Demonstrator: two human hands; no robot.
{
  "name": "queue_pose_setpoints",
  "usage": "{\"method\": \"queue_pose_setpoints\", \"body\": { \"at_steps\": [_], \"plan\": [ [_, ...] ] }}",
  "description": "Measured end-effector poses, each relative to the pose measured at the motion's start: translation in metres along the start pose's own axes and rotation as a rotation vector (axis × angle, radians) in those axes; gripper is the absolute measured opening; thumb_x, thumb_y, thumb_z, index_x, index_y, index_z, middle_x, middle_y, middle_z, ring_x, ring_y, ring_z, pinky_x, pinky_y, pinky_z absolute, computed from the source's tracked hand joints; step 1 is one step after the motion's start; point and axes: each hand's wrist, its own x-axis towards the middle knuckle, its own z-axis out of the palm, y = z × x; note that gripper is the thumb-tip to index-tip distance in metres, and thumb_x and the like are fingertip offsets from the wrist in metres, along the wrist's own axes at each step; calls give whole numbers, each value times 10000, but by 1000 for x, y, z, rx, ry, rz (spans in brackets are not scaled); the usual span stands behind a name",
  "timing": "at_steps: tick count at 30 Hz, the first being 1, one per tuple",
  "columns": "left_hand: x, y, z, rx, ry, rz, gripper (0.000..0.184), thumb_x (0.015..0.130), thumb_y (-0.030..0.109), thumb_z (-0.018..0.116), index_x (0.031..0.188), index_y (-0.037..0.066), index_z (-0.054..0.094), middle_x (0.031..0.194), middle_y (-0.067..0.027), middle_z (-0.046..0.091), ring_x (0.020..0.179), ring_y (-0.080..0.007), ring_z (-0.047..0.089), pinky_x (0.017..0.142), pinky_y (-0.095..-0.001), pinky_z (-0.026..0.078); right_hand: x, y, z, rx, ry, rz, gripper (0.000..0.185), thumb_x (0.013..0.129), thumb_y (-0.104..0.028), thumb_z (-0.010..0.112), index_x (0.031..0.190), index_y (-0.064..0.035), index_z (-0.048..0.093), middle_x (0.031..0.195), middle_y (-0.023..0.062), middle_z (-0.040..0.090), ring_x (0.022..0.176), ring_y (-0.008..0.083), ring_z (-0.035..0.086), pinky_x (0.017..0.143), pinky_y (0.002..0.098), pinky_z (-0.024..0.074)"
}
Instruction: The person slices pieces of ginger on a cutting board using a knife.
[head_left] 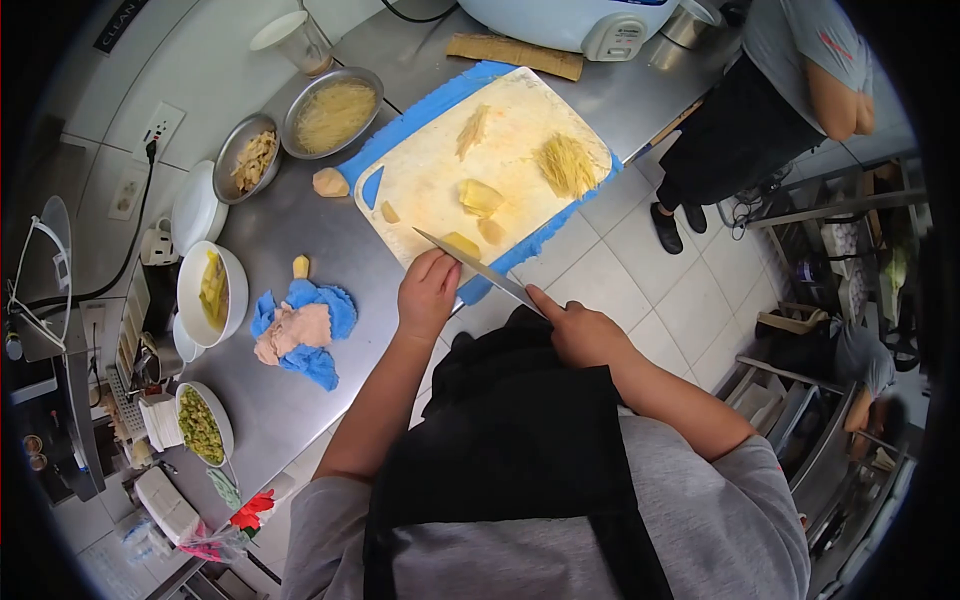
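My right hand [580,330] is closed round the handle of a long knife [485,270], index finger along its spine. The blade points left over the near edge of a white cutting board [420,170]. My left hand [430,290] has its fingers together at the board's edge, against a yellow piece [460,243] beside the blade. On the board lie a heap of thin yellow strips [566,166], a smaller pale pile [473,132], a peeled yellow chunk [480,197] and small slices [490,231]. A blue cloth [375,140] shows under the board.
Metal bowls of pale shreds [334,114] and chunks [254,160] stand left of the board, near white bowls [240,290]. Blue and pink cloths [300,332] lie on the steel counter. A person in a black apron [730,130] stands at the upper right.
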Motion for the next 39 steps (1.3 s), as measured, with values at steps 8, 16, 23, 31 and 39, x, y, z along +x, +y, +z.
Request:
{"method": "queue_pose_setpoints", "body": {
  "at_steps": [8, 16, 23, 31, 39],
  "plan": [
    [2, 2, -4, 35, -23, -16, 165, 763, 24, 730, 914, 71, 684, 944, -57, 664, 850, -244, 653, 733, -322, 544, -1, 0, 2, -51, 21, 4, 711, 910, -113, 462, 1546, -297, 202, 1108, 261, 592, 956, 392, 667, 819, 450, 551],
    [3, 0, -4, 24, -10, 16, 151, 782, 6, 715, 926, 44, 686, 957, -88, 663, 812, -248, 655, 692, -307, 531, 4, 3, 9, -55, 36, -1, 721, 910, -110, 465, 1548, -301, 187, 1126, 257, 586, 939, 395, 670, 806, 460, 556],
    [3, 0, -3, 23, -15, 23, 149, 786, 8, 716, 928, 41, 685, 960, -88, 663, 819, -251, 656, 702, -307, 536, 3, 3, 7, -71, 29, -2, 712, 913, -93, 468, 1545, -282, 199, 1111, 260, 583, 926, 391, 673, 790, 454, 561],
    [4, 4, -4, 18, -23, -9, 163, 774, 18, 721, 919, 71, 672, 943, -62, 661, 848, -251, 653, 728, -329, 543, 3, 11, 12, -61, 64, -20, 706, 903, -75, 479, 1536, -263, 231, 1071, 248, 606, 917, 394, 675, 778, 455, 560],
    [3, 3, -3, 18, -21, -17, 154, 782, 27, 725, 919, 77, 674, 941, -61, 665, 841, -251, 653, 726, -325, 541, 14, 14, 20, -10, 169, -137, 717, 888, -73, 505, 1532, -255, 247, 1043, 241, 615, 879, 389, 679, 740, 474, 560]
  ]
}}
